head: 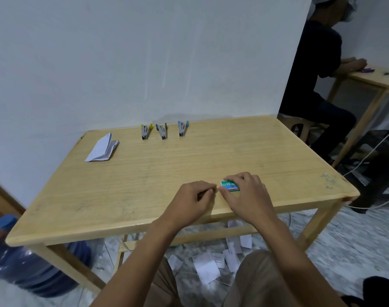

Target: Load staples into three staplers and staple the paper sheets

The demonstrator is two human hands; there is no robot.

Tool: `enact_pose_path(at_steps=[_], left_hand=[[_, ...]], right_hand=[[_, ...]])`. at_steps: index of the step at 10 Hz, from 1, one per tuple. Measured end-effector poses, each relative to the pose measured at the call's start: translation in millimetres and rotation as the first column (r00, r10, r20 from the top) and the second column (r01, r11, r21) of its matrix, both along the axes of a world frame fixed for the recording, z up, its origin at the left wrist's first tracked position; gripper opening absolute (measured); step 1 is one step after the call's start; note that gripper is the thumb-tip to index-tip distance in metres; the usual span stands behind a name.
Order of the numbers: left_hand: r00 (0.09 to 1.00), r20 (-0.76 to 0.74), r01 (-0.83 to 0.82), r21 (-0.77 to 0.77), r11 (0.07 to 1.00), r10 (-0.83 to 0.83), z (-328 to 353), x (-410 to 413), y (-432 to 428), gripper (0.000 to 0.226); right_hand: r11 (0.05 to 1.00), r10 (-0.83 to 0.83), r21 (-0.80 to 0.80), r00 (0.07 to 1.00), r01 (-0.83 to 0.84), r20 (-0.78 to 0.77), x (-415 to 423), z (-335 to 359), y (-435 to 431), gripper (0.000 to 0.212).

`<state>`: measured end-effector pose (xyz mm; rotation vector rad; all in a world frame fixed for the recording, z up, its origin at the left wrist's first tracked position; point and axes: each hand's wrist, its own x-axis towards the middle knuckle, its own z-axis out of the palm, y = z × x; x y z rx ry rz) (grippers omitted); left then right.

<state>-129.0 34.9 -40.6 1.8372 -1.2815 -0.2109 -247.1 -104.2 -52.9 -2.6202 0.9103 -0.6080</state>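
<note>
Three small staplers stand in a row at the far edge of the wooden table: one with yellow trim, one with green trim and one with blue trim. A stack of folded paper sheets lies at the far left. Near the front edge, my right hand holds a small green staple box between fingers and thumb. My left hand rests just left of the box with fingers curled, fingertips close to the box's end; what it pinches is hidden.
A large blue water bottle stands on the floor at the table's left front leg. Loose paper slips litter the floor under the table. A seated person works at a second table to the right, with cables beside it.
</note>
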Motion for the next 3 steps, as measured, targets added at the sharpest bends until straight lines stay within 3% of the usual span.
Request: enact_pose_path(at_steps=[2, 3], left_hand=[[0.995, -0.097, -0.005, -0.036, 0.999, 0.002, -0.9, -10.5, 7.4, 0.027], [0.96, -0.28, -0.036, -0.057, 0.998, 0.019, 1.6, -9.0, 7.9, 0.026]], right_hand=[[1.0, 0.023, -0.019, 1.0, -0.023, -0.006, -9.6, -1.0, 10.4, 0.045], [0.997, 0.004, 0.074, 1.0, -0.005, 0.021, -10.0, 3.3, 9.2, 0.05]])
